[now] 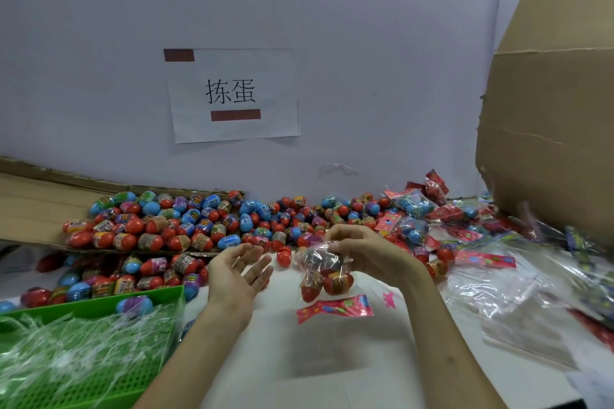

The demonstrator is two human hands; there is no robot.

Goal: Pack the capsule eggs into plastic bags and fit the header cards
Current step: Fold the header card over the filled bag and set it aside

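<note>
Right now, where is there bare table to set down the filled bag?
The table is bare between the two forearms, nearer than the pink header card. Crowded: loose eggs along the wall, the green basket at left, clear bags and finished packs at right. The right hand pinches the filled bag; the left hand holds nothing.

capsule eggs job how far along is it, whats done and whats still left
Done: a few finished bags with cards lie at the right. In hand: the right hand pinches a plastic bag holding eggs, not yet carded; a header card lies below it; the left hand is open, empty. Left: a large heap of loose eggs and empty bags.
</note>
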